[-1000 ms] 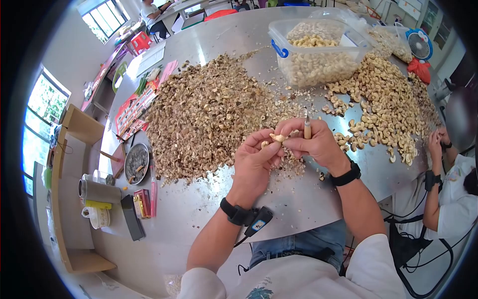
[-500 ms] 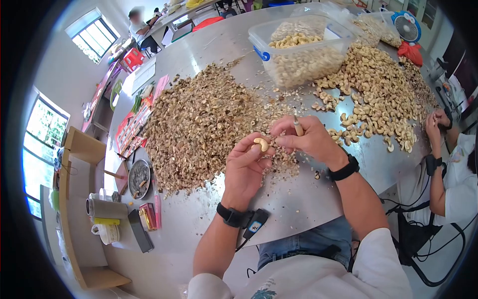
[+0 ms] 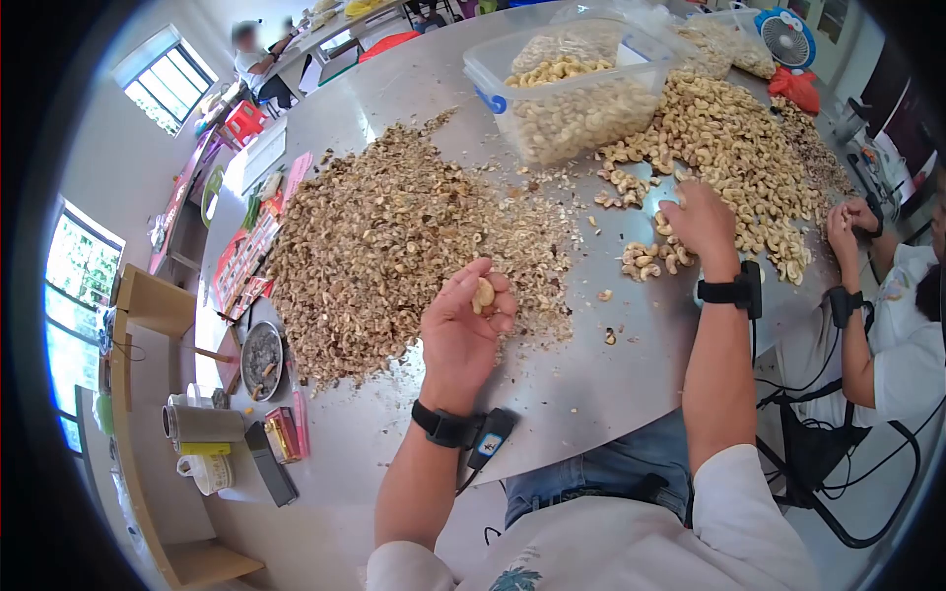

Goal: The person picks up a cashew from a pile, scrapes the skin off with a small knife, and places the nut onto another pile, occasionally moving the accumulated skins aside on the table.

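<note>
My left hand (image 3: 461,340) is raised palm up over the near edge of the shell heap (image 3: 379,256), its fingers curled around a pale cashew nut (image 3: 483,295). To the right, my right hand (image 3: 704,229) reaches down to the edge of the cashew pile (image 3: 744,148), back of the hand up. Its fingers are bent in and mostly hidden, so what they hold cannot be made out. A few loose cashews (image 3: 642,261) lie on the metal table just left of that hand.
A clear plastic tub (image 3: 581,123) of cashews stands at the back, with bagged nuts (image 3: 739,49) and a blue fan (image 3: 785,37) beyond. A metal dish (image 3: 262,361), a canister (image 3: 204,424) and a mug (image 3: 209,471) sit at left. A co-worker's hands (image 3: 852,219) are at the right.
My right hand has moved away from my left, to the right and farther out to the cashew pile. The wooden-handled tool it held no longer shows. My left hand keeps the cashew, turned.
</note>
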`<state>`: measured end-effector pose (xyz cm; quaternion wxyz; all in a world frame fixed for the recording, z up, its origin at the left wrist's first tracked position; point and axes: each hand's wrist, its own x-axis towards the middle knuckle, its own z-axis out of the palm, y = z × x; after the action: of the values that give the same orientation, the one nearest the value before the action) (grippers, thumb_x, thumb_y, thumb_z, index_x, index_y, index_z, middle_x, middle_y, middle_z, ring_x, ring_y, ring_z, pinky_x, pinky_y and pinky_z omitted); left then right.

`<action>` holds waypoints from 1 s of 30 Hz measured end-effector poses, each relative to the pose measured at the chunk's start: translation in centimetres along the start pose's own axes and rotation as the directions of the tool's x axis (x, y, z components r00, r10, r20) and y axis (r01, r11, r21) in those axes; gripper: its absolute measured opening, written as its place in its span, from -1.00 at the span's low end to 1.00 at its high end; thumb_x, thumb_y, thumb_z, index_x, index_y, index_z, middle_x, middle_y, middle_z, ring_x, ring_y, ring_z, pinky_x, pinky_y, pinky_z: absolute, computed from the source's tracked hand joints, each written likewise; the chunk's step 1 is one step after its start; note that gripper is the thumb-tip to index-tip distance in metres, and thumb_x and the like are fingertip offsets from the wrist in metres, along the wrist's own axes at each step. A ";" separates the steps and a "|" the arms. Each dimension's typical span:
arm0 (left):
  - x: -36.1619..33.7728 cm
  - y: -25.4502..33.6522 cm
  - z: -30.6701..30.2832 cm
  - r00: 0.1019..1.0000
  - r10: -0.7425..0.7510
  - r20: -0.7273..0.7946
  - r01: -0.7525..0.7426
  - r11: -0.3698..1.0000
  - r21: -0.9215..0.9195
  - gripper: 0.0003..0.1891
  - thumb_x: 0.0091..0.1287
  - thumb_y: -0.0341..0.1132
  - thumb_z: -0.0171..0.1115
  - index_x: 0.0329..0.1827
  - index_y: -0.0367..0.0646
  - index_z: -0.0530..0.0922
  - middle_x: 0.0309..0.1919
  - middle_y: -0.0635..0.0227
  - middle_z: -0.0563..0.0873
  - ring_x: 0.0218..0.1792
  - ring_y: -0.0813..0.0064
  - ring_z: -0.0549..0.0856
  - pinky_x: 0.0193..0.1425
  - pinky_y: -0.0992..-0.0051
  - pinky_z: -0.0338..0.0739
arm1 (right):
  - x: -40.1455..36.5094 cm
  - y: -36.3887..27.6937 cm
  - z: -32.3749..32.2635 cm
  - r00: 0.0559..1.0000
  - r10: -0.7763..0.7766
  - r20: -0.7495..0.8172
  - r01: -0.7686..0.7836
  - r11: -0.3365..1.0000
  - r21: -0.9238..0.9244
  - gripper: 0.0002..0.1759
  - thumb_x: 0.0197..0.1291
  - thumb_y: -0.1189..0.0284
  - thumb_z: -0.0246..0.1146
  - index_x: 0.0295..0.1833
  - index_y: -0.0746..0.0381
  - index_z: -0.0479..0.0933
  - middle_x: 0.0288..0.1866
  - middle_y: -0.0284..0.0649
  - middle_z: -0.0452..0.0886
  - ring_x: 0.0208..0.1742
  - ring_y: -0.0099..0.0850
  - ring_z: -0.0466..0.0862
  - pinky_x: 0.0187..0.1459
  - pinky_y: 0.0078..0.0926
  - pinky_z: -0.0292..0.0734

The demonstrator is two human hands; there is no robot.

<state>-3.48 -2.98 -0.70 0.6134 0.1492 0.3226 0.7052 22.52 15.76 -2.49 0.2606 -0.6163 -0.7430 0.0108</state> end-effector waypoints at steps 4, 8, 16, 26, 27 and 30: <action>-0.1 -0.1 0.6 0.996 0.053 -0.077 -0.041 0.987 0.154 -0.76 0.33 -0.31 0.21 -0.02 -0.24 0.52 -0.42 0.38 0.57 -0.52 0.56 0.52 -0.60 0.64 0.28 | 0.6 0.5 0.7 0.981 -0.096 0.166 0.099 0.995 -0.009 -0.78 -0.02 0.39 0.24 -0.31 0.34 0.57 -0.28 0.04 0.62 -0.20 0.05 0.58 -0.17 -0.13 0.50; 0.2 -0.1 -0.2 0.997 0.027 -0.068 -0.016 0.989 0.150 -0.79 0.33 -0.32 0.18 -0.07 -0.25 0.53 -0.57 0.47 0.39 -0.62 0.60 0.37 -0.67 0.65 0.19 | 0.3 -0.9 -0.6 0.865 -0.189 0.465 -0.063 0.878 0.474 -0.83 -0.03 0.48 0.24 -0.36 0.38 0.57 -0.52 -0.06 0.57 -0.51 -0.23 0.56 -0.38 -0.32 0.44; 0.3 0.2 -0.9 0.998 0.041 -0.045 -0.034 0.989 0.144 -0.78 0.36 -0.28 0.11 -0.11 -0.27 0.54 -0.40 0.34 0.58 -0.53 0.52 0.56 -0.69 0.64 0.27 | 0.2 -2.1 -1.3 0.946 -0.182 0.267 -0.006 0.816 0.578 -0.80 0.05 0.44 0.24 -0.39 0.40 0.48 -0.60 -0.18 0.45 -0.52 -0.40 0.46 -0.41 -0.41 0.36; 0.1 0.2 -0.2 0.998 0.014 -0.069 -0.001 0.984 0.179 -0.81 0.36 -0.25 0.13 -0.20 -0.21 0.54 -0.41 0.36 0.59 -0.48 0.54 0.59 -0.66 0.65 0.28 | -0.8 -3.9 1.6 0.912 -0.360 0.196 0.300 0.912 0.279 -0.78 0.02 0.33 0.28 -0.34 0.28 0.55 -0.42 -0.05 0.59 -0.36 -0.06 0.55 -0.28 -0.21 0.46; 0.1 0.1 -0.2 0.998 0.022 -0.065 -0.008 0.977 0.215 -0.82 0.35 -0.26 0.15 -0.20 -0.21 0.54 -0.42 0.36 0.59 -0.49 0.55 0.59 -0.65 0.66 0.28 | -0.7 -4.1 1.5 0.914 -0.345 0.214 0.288 0.922 0.257 -0.79 0.04 0.35 0.28 -0.29 0.28 0.56 -0.45 -0.11 0.57 -0.41 -0.16 0.53 -0.29 -0.31 0.46; 0.1 0.0 -0.3 1.000 0.006 -0.019 0.000 0.950 0.314 -0.87 0.33 -0.33 0.18 -0.19 -0.21 0.55 -0.40 0.35 0.61 -0.50 0.58 0.58 -0.62 0.67 0.31 | -0.5 -5.0 0.3 0.912 -0.290 0.291 0.090 0.833 0.546 -0.79 0.03 0.38 0.30 -0.27 0.30 0.59 -0.51 -0.23 0.56 -0.46 -0.34 0.56 -0.33 -0.39 0.48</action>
<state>-3.67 -2.95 -0.92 0.5778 0.2382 0.4364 0.6473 17.93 14.17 -1.28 0.2763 -0.4312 -0.8053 0.2986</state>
